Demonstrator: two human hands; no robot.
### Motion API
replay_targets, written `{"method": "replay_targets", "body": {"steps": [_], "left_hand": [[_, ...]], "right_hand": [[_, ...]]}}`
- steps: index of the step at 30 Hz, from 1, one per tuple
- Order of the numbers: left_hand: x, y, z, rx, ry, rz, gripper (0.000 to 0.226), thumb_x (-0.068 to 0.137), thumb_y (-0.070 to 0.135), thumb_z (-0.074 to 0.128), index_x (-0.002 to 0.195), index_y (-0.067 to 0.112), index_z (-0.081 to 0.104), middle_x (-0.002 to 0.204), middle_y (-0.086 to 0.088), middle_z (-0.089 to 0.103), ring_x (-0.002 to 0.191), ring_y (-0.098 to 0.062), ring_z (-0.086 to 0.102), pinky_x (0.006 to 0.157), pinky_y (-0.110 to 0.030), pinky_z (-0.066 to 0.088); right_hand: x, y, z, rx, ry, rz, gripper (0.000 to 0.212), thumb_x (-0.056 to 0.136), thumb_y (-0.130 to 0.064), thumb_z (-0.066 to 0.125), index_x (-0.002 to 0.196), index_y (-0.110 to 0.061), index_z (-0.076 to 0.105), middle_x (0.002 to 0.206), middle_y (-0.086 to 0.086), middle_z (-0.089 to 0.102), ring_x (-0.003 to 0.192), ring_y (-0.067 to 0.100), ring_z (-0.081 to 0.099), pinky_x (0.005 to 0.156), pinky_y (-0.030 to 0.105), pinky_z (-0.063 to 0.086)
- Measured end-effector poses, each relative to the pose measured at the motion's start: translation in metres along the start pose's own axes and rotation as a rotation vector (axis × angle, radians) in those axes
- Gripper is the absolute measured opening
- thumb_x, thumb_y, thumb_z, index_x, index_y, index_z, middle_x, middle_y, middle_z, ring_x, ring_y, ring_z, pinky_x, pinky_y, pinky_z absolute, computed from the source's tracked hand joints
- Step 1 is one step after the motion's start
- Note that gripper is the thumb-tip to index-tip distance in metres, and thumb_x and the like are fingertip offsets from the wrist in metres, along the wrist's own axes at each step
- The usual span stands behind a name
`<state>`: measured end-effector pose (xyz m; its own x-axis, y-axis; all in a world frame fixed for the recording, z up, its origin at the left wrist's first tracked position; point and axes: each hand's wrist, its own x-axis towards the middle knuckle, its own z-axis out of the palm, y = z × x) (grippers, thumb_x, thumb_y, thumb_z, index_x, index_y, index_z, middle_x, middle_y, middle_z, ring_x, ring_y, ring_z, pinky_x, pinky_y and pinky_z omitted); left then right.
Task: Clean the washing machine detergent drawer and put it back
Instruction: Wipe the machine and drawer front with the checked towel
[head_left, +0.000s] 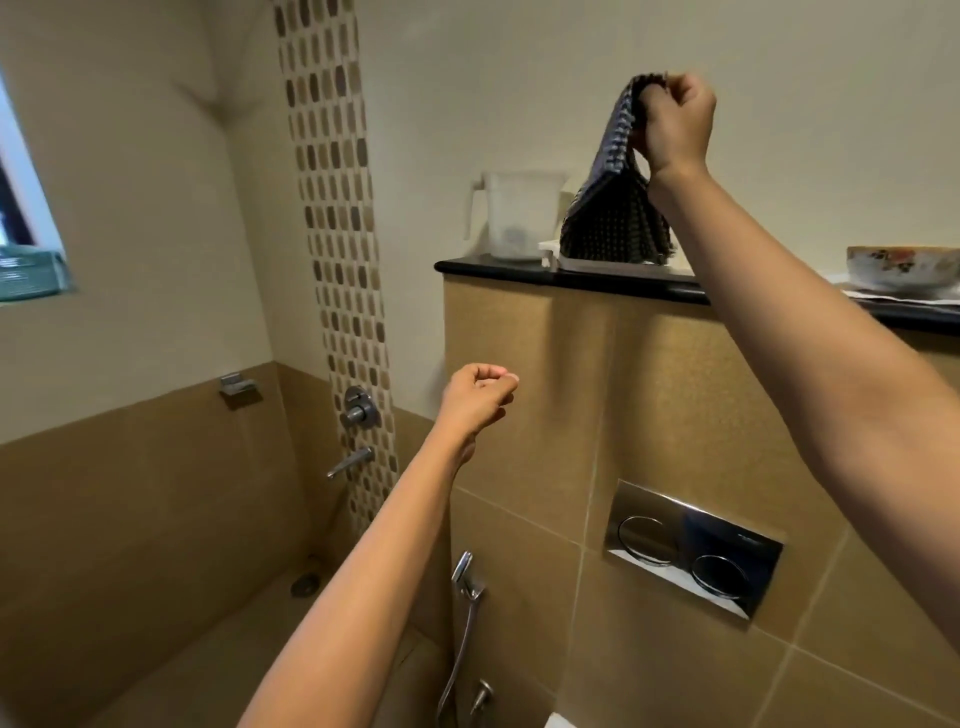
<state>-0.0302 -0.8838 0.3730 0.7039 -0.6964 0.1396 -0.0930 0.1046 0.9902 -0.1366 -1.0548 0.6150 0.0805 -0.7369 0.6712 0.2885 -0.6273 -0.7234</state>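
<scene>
While our right hand (675, 122) is pinching the dark cloth (618, 223) above the black ledge (467, 267), left hand (480, 395) curled empty below it, we are judging the white drawer (550, 254) on it light, rigid, best gripped by its sides.

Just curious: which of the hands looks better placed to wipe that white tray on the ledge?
Probably the right. The right hand grips the dark cloth hanging over the white drawer on the black ledge; the left hand is curled, empty and below the ledge.

Jug (519, 218) and hanging cloth (613, 223) crowd the ledge's (498, 268) left end
</scene>
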Motion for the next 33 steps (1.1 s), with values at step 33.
{"method": "replay_targets", "body": {"steps": [33], "left_hand": [[-0.468, -0.122, -0.280, -0.004, 0.128, -0.500, 0.023, 0.090, 0.002, 0.060, 0.113, 0.005, 0.061, 0.102, -0.014, 0.069, 0.091, -0.026, 0.068, 0.079, -0.036, 0.058]], "right_hand": [[-0.597, 0.031, 0.054, -0.028, -1.805, 0.948, 0.079, 0.073, -0.053, 0.073, 0.135, -0.011, 0.046, 0.121, 0.004, 0.060, 0.103, 0.010, 0.060, 0.081, 0.026, 0.052]]}}
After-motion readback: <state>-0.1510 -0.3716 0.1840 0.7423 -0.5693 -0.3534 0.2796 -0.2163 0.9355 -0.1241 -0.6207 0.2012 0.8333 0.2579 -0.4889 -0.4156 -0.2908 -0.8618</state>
